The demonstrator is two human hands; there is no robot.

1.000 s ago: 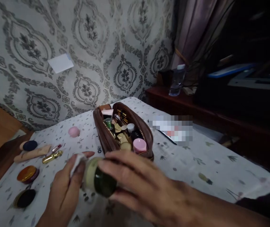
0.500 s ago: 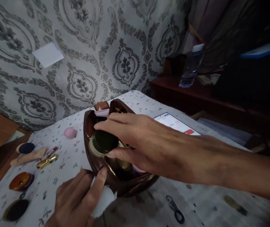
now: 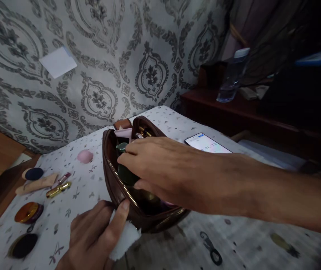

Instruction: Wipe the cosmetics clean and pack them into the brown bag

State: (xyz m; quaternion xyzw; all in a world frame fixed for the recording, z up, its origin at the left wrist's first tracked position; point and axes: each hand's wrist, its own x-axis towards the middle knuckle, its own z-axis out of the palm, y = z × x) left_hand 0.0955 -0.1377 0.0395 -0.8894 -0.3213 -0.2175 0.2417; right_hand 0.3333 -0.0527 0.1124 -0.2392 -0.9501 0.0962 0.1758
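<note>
A brown zippered cosmetic bag (image 3: 112,185) stands open on the white printed cloth (image 3: 73,210). My right hand (image 3: 160,168) reaches into it, fingers closed round a dark-lidded jar (image 3: 125,175) that is mostly hidden by the bag's wall and the hand. Beside those fingertips a small green round cap (image 3: 121,147) shows. My left hand (image 3: 95,232) is closed on a crumpled white tissue (image 3: 126,240), its index finger pressing the bag's near left rim. Gold tubes (image 3: 145,131) stick up at the bag's far end.
Left of the bag lie a pink sponge (image 3: 85,156), a gold tube (image 3: 59,189), a beige tube (image 3: 38,184), an amber jar (image 3: 28,212) and a dark round item (image 3: 23,245). A lit phone (image 3: 205,143) rests on the right, with a water bottle (image 3: 232,78) behind on the ledge.
The jar in my right hand has gone down from the bag's rim into its inside. My left hand keeps its place at the rim, still with the tissue.
</note>
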